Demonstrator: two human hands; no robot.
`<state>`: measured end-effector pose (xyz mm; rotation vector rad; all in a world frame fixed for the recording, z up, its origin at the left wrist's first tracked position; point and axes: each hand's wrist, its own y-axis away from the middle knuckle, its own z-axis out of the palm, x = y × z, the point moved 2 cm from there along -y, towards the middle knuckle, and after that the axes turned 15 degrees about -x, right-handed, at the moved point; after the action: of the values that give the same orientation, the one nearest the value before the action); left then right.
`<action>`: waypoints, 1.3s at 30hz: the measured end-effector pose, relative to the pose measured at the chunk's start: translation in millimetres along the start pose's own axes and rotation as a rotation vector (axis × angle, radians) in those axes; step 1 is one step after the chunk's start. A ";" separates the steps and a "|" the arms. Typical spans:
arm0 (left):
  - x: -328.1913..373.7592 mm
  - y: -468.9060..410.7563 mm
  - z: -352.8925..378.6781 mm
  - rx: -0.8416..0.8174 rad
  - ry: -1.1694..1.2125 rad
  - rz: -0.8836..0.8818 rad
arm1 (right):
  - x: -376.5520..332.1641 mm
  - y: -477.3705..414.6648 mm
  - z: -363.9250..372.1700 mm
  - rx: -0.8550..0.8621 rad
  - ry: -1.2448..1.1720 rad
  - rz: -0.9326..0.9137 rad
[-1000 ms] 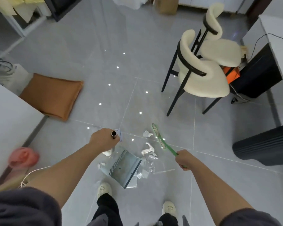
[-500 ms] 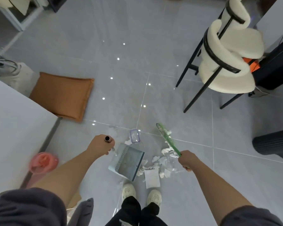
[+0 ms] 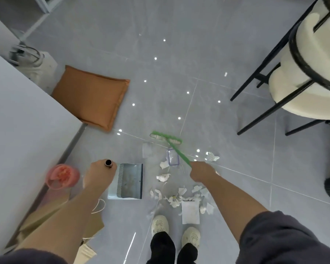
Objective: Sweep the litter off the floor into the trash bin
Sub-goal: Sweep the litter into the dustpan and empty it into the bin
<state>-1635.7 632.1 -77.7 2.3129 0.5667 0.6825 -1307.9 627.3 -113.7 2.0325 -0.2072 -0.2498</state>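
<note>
A person looks down at their own two hands, held apart over a grey tiled floor (image 3: pixel 179 54). The left hand (image 3: pixel 100 175) is curled round the top of a dustpan handle (image 3: pixel 108 162). The dustpan (image 3: pixel 129 181) sits flat on the floor just to the right of that hand, its lip facing the right hand.

The right hand (image 3: pixel 201 171) grips a thin green broom (image 3: pixel 176 151). The stick runs away from this hand, forward and to the left. The broom head (image 3: pixel 166 137) lies crosswise on the floor, beyond both hands.

The litter (image 3: pixel 179 197), torn white paper scraps, lies between the hands and nearer the body, closest to the right hand and just ahead of the shoes (image 3: pixel 159 223). A clear packet (image 3: pixel 173 157) lies under the stick, and a crumpled bit (image 3: pixel 211 156) sits just beyond the right hand.

The coming stroke probably needs to pull leftward, toward the dustpan lip. There is open floor ahead. A white surface (image 3: pixel 17 121) and a paper bag (image 3: pixel 51 212) crowd the left hand's outer side, and chair legs (image 3: pixel 274 103) stand well off to the right. A blurred pink round thing (image 3: pixel 62 175) sits just left of the left hand; whether it is the trash bin cannot be told.
</note>
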 end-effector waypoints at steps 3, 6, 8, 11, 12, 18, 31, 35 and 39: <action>-14.3 -27.1 -5.4 0.038 0.026 -0.016 | -39.1 -28.7 -8.6 0.029 0.098 -0.001; -20.0 -48.2 -6.5 0.089 -0.044 -0.023 | -67.8 -51.3 -15.2 0.019 0.190 0.007; -24.2 -56.1 -8.2 0.114 -0.020 -0.045 | -74.3 -59.1 -16.2 0.008 0.235 0.020; -31.8 -63.5 -14.9 0.143 -0.003 -0.051 | -58.2 -53.9 -18.2 0.054 0.308 0.032; -36.6 -67.5 -15.3 0.145 0.001 -0.047 | -47.2 -49.6 -18.9 0.066 0.345 0.045; -23.4 -57.8 -6.4 0.144 0.032 0.011 | 26.1 -22.9 -35.9 0.071 0.436 0.108; 48.2 -47.5 38.3 0.138 -0.014 0.176 | 132.1 0.4 2.1 0.074 -0.082 0.296; 71.3 -45.5 53.9 0.131 0.015 0.189 | 159.9 7.8 8.6 0.084 -0.276 0.429; 93.0 -44.4 70.4 0.126 0.065 0.201 | 176.9 7.2 18.2 0.046 -0.468 0.491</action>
<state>-1531.1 681.7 -124.5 2.4959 0.4197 0.8403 -1142.5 563.7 -130.9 1.8723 -0.9935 -0.4066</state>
